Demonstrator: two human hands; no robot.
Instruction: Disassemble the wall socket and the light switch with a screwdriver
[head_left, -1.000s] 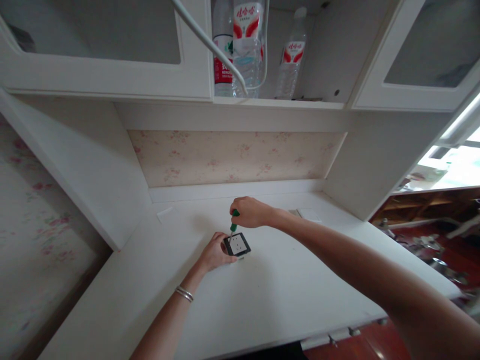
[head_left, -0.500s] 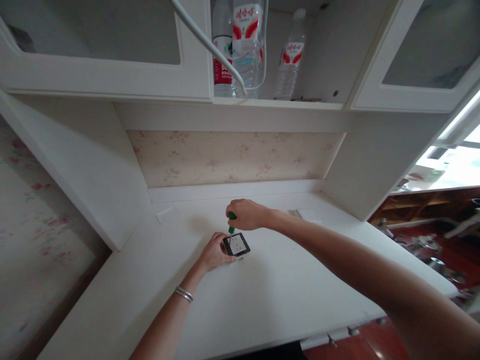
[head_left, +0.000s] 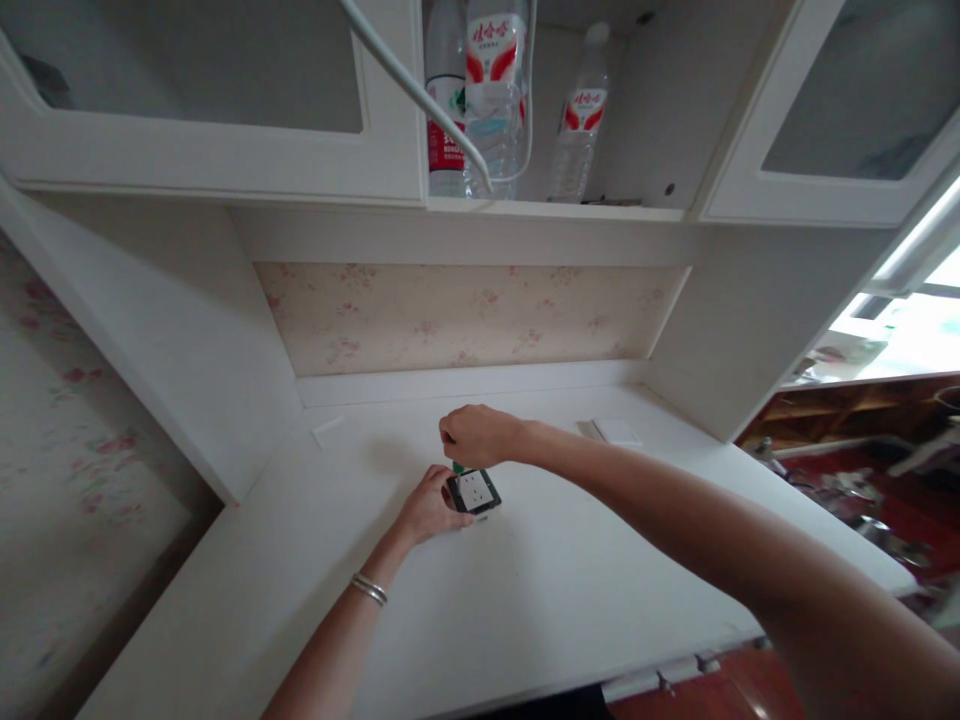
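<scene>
Head view: socket [head_left: 477, 490] at 6 o'clock of centre, on or just above the white counter [head_left: 570, 580].
Left hand [head_left: 432, 507]: grasping the socket from its 9 o'clock side.
Right hand [head_left: 480, 436]: clenched around the screwdriver [head_left: 458, 467], at the socket's 12 o'clock.
Screwdriver tip: towards the socket's 10 o'clock; seating too small to tell.
Good turning: probably shaft square to the face, steady downward pressure, left fingers clear of slips.

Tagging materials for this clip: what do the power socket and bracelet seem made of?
Power socket: probably matte plastic, from its even white face and dark surround. Bracelet: likely polished metal, from its silvery shine; the exact metal can't be told.
</scene>
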